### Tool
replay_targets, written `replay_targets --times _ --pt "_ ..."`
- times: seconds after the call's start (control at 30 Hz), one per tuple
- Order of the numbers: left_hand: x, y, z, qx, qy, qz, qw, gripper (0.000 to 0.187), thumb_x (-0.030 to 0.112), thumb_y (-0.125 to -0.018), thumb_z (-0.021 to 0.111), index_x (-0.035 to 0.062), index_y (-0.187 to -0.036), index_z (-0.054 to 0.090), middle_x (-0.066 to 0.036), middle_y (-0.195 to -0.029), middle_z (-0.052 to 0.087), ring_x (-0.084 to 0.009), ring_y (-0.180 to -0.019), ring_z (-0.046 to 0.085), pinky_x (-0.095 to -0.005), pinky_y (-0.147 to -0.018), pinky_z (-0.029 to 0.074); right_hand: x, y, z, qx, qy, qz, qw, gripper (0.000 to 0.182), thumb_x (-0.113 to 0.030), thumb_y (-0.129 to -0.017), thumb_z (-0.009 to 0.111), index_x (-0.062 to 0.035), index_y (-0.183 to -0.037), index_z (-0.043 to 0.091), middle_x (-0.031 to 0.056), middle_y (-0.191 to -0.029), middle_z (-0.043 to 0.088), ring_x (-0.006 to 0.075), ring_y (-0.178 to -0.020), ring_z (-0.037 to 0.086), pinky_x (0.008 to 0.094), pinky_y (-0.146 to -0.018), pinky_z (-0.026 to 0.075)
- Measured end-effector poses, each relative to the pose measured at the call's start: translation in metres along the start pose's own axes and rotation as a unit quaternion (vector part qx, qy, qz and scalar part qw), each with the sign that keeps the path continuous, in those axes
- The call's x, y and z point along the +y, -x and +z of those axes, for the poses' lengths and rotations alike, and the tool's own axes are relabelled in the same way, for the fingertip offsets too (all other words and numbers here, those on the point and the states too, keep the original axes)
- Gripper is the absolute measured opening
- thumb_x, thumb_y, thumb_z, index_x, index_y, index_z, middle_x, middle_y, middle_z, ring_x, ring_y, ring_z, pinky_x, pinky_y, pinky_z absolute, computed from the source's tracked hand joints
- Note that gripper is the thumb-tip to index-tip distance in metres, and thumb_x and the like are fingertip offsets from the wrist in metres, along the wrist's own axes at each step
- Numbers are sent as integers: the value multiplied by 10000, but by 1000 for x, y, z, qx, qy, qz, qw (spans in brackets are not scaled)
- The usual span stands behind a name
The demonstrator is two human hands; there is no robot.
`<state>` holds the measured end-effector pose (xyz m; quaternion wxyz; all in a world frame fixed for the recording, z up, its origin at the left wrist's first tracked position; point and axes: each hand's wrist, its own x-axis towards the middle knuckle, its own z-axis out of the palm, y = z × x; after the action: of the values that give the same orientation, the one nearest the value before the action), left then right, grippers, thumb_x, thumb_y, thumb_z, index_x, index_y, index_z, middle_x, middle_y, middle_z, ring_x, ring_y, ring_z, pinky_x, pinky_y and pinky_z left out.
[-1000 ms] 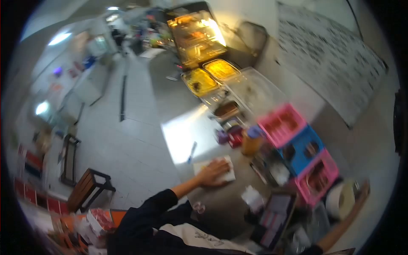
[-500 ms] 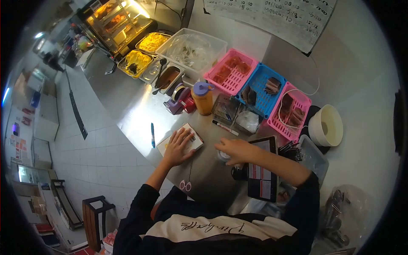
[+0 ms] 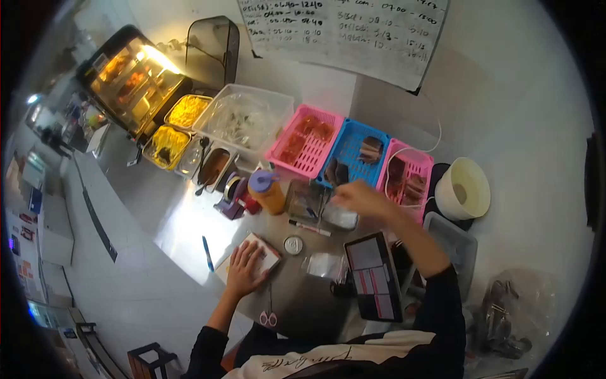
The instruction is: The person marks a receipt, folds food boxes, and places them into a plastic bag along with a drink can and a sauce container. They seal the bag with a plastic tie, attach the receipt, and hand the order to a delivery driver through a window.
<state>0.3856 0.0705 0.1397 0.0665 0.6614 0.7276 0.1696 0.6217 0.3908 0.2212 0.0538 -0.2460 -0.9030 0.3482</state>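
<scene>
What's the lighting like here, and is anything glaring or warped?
Head view throughout: glare whitens the counter near the pen; the case has a burnt-out light strip; the lens bows the edges, leaving black corners; the left hand looks fairly sharp.

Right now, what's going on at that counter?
One person is working there bare-handed. The left hand lies spread on a flat white object. The right hand is above the clear container; its grip can't be made out. A silver-topped can stands untouched between them, with a lit tablet nearby.
</scene>
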Motion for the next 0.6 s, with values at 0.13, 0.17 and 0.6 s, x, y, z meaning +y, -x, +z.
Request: replay_targets --times 0.13,0.17,0.6 --pt "0 -6 1 -13 -6 2 1000 640 369 -768 653 137 -1330 454 -113 -1395 405 -309 -1342 310 -496 -1102 201 151 6 -130 244 -174 218 929 192 -175 -831 586 -2 -866 661 50 -674 610 141 -585 572 306 -496 468" --pt "0 -6 0 -15 -7 -5 1000 640 368 -766 655 138 -1330 455 -112 -1396 402 -307 -1344 307 -498 -1102 199 204 -4 -143 298 -123 283 903 208 -217 -845 566 -33 -853 664 41 -651 579 142 -548 539 286 -469 447" --pt "-12 -5 8 -68 -13 -1 998 654 475 -881 504 152 -1421 323 -114 -1454 303 -275 -1389 215 -481 -1125 145 527 -198 -210 455 -513 165 709 315 -294 -927 506 -34 -1105 514 46 -1035 602 190 -686 555 312 -526 427"
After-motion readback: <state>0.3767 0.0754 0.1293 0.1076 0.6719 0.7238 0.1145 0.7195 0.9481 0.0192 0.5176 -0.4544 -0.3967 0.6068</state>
